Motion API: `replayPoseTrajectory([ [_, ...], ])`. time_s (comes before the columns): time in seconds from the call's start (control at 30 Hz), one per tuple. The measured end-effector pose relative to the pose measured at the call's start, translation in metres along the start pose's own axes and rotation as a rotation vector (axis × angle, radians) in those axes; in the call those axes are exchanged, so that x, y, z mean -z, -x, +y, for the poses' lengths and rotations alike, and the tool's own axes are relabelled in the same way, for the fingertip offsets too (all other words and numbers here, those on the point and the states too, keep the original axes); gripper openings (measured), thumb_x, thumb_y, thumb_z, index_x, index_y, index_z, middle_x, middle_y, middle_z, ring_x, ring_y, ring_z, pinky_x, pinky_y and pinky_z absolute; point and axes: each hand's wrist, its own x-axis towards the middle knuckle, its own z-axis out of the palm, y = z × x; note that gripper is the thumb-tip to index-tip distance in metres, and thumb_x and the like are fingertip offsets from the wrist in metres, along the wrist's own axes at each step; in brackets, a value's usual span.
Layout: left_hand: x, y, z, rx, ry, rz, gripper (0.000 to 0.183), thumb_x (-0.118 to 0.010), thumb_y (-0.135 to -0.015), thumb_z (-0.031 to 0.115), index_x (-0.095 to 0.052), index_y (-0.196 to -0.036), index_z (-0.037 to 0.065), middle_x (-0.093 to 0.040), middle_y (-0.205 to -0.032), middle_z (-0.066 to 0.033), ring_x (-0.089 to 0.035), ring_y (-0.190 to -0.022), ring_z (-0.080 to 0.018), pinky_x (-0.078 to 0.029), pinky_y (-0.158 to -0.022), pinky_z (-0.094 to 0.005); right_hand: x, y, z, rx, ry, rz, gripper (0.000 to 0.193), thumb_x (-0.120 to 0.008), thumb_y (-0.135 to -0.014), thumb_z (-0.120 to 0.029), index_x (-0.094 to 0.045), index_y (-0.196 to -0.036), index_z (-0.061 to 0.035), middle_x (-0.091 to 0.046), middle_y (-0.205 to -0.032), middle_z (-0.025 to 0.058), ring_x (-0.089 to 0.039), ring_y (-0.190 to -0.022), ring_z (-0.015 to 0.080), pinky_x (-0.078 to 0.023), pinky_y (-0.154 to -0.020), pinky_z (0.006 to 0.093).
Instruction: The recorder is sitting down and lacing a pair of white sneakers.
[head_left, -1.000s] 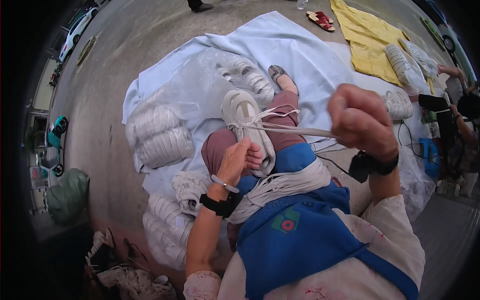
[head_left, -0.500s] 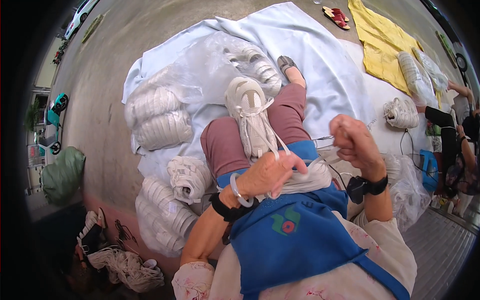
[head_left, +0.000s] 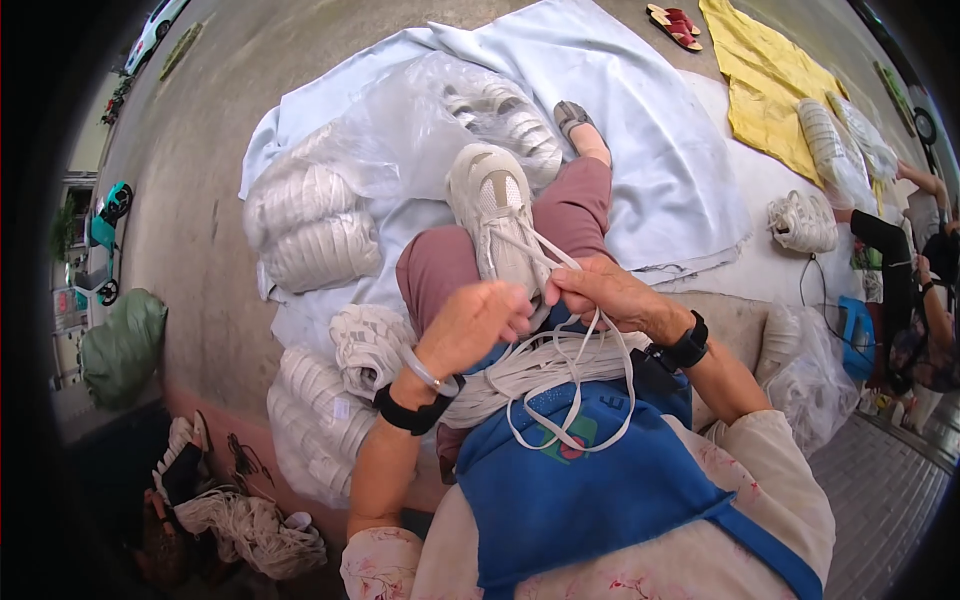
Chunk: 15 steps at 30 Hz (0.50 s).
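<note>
An off-white sneaker [head_left: 492,196] rests between my knees, its toe pointing away from me. White shoelace [head_left: 543,240] runs through its upper eyelets. My right hand [head_left: 612,296] pinches the lace by the shoe's opening, and a long loose loop hangs down over my blue apron [head_left: 600,490]. Close to the shoe's left side, my left hand [head_left: 472,328] has its fingers curled together; whatever they hold, if anything, is hidden. A bundle of white laces [head_left: 485,392] lies across my lap beneath both hands.
Plastic-wrapped stacks of sneakers [head_left: 320,245] lie on a pale blue cloth [head_left: 660,170]. More wrapped shoes [head_left: 325,415] and an unwrapped pair [head_left: 368,345] sit at my left. Another shoe bundle [head_left: 802,222] and a blue bag [head_left: 856,335] are at right, near another person [head_left: 925,320].
My right hand has come down and in to the shoe's opening, drawing lace into a loose loop. My left hand has moved left, away from the lace over my lap.
</note>
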Motion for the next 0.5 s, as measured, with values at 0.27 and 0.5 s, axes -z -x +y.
replayPoseTrajectory([
  [0.27,0.032,-0.066,-0.027,-0.439,-0.843,0.683,0.014,-0.058,-0.083,0.012,-0.061,-0.09,0.0,-0.063,-0.083,-0.0175,-0.061,-0.075,-0.0348,-0.048,-0.069,-0.0414,-0.024,-0.022,0.009,0.162,0.249,-0.037,0.035,-0.047,-0.093,-0.032,-0.061,-0.079,-0.0035,-0.046,-0.064,-0.0019,-0.041,-0.062,0.0081,-0.036,-0.058,0.0227],
  [0.5,0.035,-0.08,-0.024,-0.473,-1.032,0.645,0.011,-0.055,-0.082,0.01,-0.059,-0.084,-0.001,-0.061,-0.077,-0.0194,-0.06,-0.067,-0.035,-0.048,-0.064,-0.0424,-0.022,-0.029,0.009,0.177,0.318,-0.041,0.036,-0.047,-0.092,-0.034,-0.061,-0.078,-0.0036,-0.047,-0.064,-0.0011,-0.041,-0.062,0.0085,-0.037,-0.059,0.0235],
])
